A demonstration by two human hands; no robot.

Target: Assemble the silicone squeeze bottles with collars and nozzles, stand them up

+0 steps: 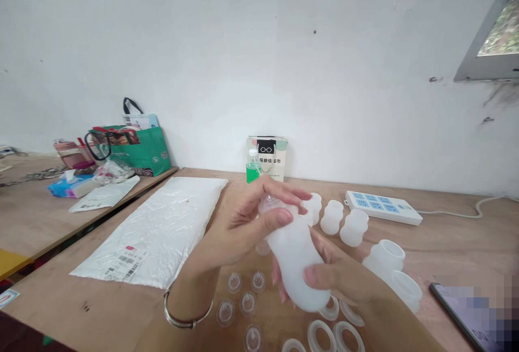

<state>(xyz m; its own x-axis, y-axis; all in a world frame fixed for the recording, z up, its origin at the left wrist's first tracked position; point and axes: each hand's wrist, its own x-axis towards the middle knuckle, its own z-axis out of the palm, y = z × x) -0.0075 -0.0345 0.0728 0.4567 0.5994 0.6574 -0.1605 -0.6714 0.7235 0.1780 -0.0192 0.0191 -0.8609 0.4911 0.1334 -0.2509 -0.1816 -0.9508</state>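
Observation:
A milky-white baby bottle [298, 260] with a narrowed waist is held tilted over the table, between both of my hands. My right hand [334, 273] is wrapped around its lower body, thumb on the near side. Around its top end, my left hand [259, 214] closes with thumb and fingers. A clear part shows at that end, mostly hidden by the fingers. Below lie several clear bottle nipples [248, 304] and several white collar rings [322, 336]. Beyond my right hand stand more white bottle bodies [354, 227], and two open ones [391, 254] are partly behind my forearm.
A white mailing bag [162, 233] covers the table's left part. At the back are a power strip [383, 208], a bottle of green liquid [253, 168] and a paper bag [278, 163]. A phone [466, 309] lies at right. A green shopping bag [150, 152] stands on the left table.

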